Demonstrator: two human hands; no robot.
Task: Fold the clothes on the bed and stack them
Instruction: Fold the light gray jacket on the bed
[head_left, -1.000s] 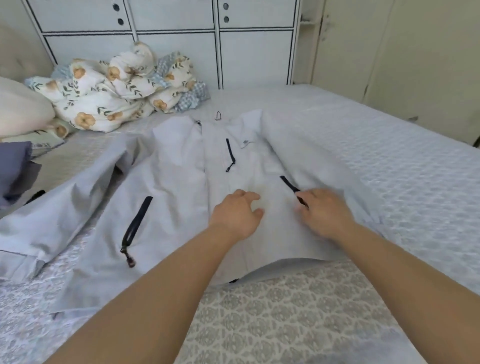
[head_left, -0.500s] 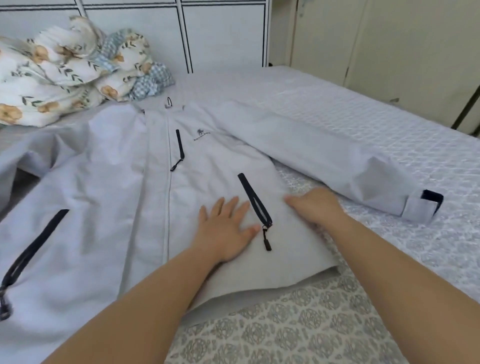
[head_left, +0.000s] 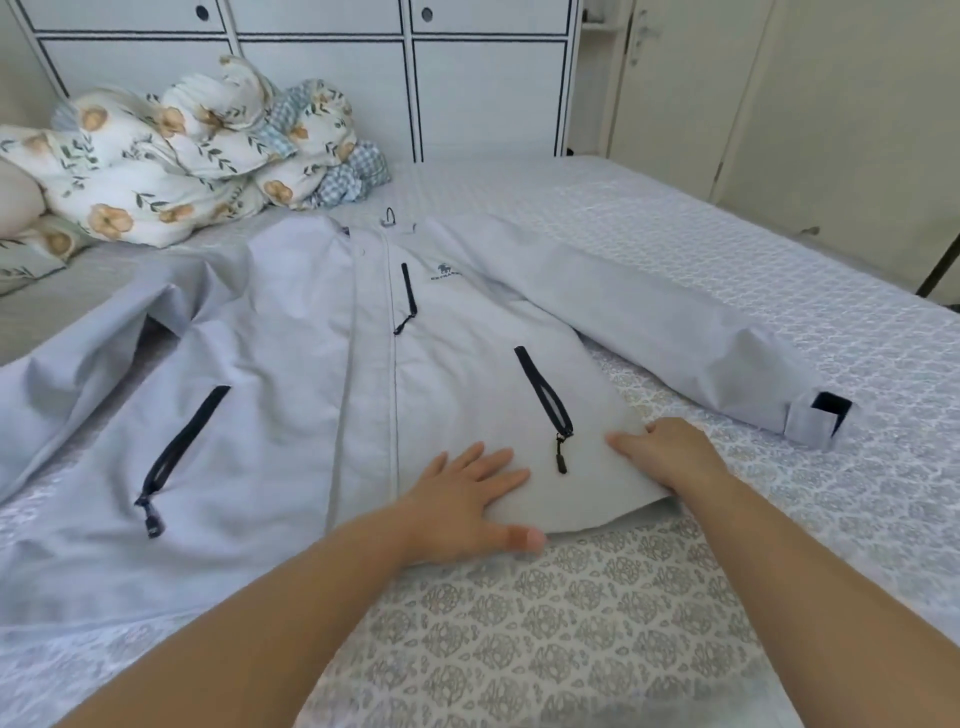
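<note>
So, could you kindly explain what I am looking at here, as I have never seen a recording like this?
There is no machine: a person wears a wide-angle camera on the head, looking forward and down, so the two bare arms entering from below are their own. A pale grey zip-up jacket lies front-up on the patterned grey bedspread, its right-side sleeve stretched out. The left hand lies flat with spread fingers on the jacket's lower front; the right hand rests at its side edge by a dark pocket zip. Whether that hand grips the cloth I cannot tell. A crumpled floral quilt sits near the white panelled headboard.
</note>
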